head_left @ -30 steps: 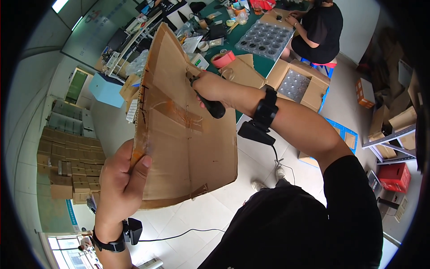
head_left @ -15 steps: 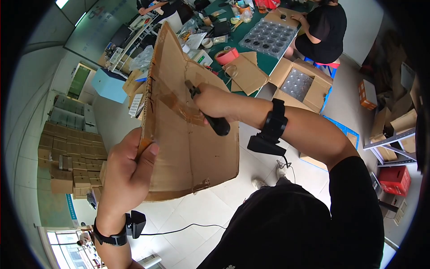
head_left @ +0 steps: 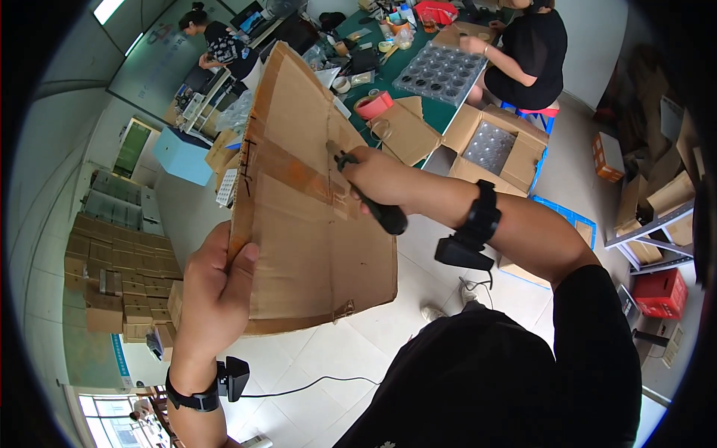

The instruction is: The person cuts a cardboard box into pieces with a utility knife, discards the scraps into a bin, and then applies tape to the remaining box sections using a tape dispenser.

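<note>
Left hand (head_left: 213, 291) clamped on the left edge of a creased brown corrugated-cardboard sheet (head_left: 291, 261), thumb on the face. Sheet extends up and right from that hand. Right hand (head_left: 377, 179) closed around a slim black-handled hand tool (head_left: 391, 219): butt end lower right of the hand, narrow tip upper left, over the sheet. Can't tell if tip touches. Beyond right hand: pink ring-shaped tape roll (head_left: 372, 105). To its right: open brown cardboard box (head_left: 519, 161).

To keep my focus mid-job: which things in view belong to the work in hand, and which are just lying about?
In the work:
brown cardboard, in the left grip
black-handled tool, in the right grip

Lying about:
pink tape roll
light-blue box
red box
</note>
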The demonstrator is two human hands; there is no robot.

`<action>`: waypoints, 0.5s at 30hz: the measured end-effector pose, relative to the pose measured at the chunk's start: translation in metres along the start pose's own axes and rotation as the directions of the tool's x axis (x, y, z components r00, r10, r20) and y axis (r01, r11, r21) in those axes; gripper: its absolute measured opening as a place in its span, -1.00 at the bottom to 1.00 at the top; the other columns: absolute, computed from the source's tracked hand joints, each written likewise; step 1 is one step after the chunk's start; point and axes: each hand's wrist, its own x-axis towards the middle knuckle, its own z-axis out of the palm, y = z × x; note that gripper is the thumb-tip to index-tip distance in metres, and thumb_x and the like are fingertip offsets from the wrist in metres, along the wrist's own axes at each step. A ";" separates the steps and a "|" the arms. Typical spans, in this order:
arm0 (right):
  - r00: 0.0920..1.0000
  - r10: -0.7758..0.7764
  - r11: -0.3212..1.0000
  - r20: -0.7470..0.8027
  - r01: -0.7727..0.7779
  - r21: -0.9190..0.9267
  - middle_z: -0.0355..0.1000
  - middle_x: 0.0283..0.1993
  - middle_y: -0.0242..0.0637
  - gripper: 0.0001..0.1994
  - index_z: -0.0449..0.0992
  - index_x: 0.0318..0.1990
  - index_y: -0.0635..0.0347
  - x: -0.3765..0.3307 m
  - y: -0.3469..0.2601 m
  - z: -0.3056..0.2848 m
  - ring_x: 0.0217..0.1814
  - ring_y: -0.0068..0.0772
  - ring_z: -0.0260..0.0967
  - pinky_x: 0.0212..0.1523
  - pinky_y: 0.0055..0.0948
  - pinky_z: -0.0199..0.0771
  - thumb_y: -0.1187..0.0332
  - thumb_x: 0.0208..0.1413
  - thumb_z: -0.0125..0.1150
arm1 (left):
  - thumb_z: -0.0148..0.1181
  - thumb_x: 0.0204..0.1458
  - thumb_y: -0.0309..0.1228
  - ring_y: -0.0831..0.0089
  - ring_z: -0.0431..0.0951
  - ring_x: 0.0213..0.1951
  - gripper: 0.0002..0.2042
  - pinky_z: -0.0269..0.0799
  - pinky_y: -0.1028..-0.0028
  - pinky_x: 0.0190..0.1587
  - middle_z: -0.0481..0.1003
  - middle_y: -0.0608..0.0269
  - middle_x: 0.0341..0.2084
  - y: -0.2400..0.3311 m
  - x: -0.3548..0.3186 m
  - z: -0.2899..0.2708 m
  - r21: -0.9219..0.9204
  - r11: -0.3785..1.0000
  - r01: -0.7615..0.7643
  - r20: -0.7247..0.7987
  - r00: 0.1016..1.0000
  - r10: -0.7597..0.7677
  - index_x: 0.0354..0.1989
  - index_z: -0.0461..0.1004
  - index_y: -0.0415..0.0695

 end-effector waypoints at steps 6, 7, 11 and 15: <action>0.996 -0.031 0.998 -0.079 0.035 0.053 0.33 -0.49 -0.38 -0.81 0.31 -0.06 0.17 0.014 -0.013 -0.037 -0.63 -0.50 0.32 -0.63 -0.43 0.35 0.30 0.30 -0.08 | 0.02 0.23 -0.52 0.61 0.23 -0.54 -0.87 0.22 0.55 -0.47 0.36 0.36 -0.62 -0.001 -0.004 0.003 -0.018 0.999 0.039 0.003 0.999 -0.038 -0.12 0.42 -0.29; 0.996 -0.033 0.998 -0.087 0.037 0.053 0.33 -0.49 -0.38 -0.81 0.31 -0.06 0.17 0.023 -0.015 -0.041 -0.63 -0.50 0.32 -0.63 -0.43 0.35 0.30 0.30 -0.08 | 0.02 0.23 -0.52 0.62 0.23 -0.54 -0.86 0.22 0.56 -0.47 0.36 0.37 -0.62 0.001 -0.003 0.004 -0.008 0.999 0.038 0.013 0.999 -0.038 -0.11 0.42 -0.29; 1.000 0.015 0.999 -0.026 -0.014 0.040 0.34 -0.48 -0.38 -0.80 0.33 -0.06 0.19 0.059 -0.018 -0.034 -0.63 -0.51 0.32 -0.62 -0.44 0.36 0.29 0.31 -0.08 | 0.03 0.22 -0.54 0.60 0.19 -0.57 -0.90 0.18 0.54 -0.51 0.32 0.32 -0.65 0.010 -0.002 0.010 -0.019 0.999 0.044 -0.015 0.999 -0.044 -0.17 0.41 -0.29; 0.997 0.031 0.993 0.068 -0.023 -0.114 0.34 -0.48 -0.37 -0.78 0.34 -0.04 0.23 0.064 -0.016 -0.020 -0.63 -0.51 0.32 -0.61 -0.43 0.36 0.29 0.31 -0.07 | 0.04 0.21 -0.55 0.57 0.16 -0.59 -0.94 0.15 0.51 -0.54 0.28 0.24 -0.69 0.010 -0.001 0.007 0.050 0.999 -0.002 0.023 1.000 0.001 -0.25 0.38 -0.29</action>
